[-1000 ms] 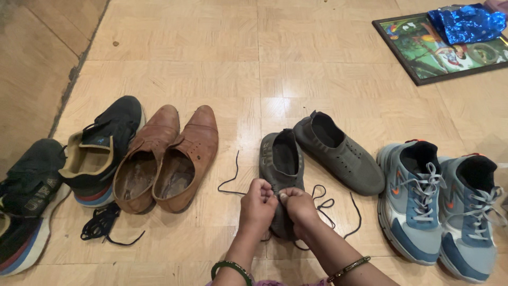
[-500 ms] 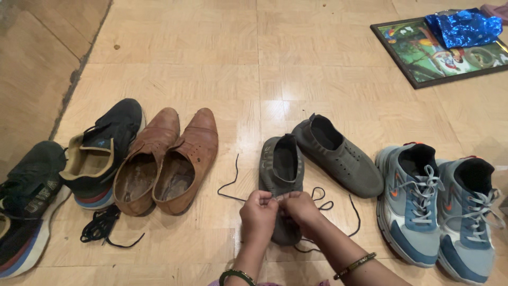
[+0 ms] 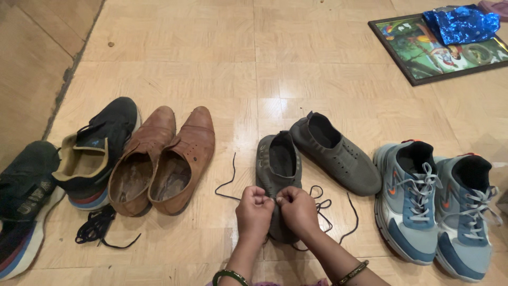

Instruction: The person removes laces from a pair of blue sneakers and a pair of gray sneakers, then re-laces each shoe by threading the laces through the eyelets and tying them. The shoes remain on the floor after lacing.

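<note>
Eight shoes lie in a row on the tiled floor [image 3: 174, 47]: two black trainers [image 3: 90, 153] at the far left, two brown shoes [image 3: 182, 159] beside them, two grey shoes in the middle and two blue trainers [image 3: 418, 201] at the right. There is one loose black lace [image 3: 98, 228] bunched near the black trainers, one framed picture [image 3: 423, 50] at the far right, and one blue shiny wrap [image 3: 460, 24] lying on it.

The near grey shoe [image 3: 278, 164] lies just left of the other grey shoe [image 3: 336, 153], its long axis running near to far, heel opening on the far side and toe towards the person. Both hands sit over its toe end. The left hand [image 3: 254, 212] and right hand [image 3: 299, 209] are touching, fingers clenched and pinching a thin dark lace [image 3: 230, 182] between them; its ends trail on the floor to both sides of the shoe.

The toe of that shoe is hidden under the hands. The leftmost black trainer is cut off by the left edge, the picture by the right edge. Just where the lace enters the shoe cannot be made out.
</note>
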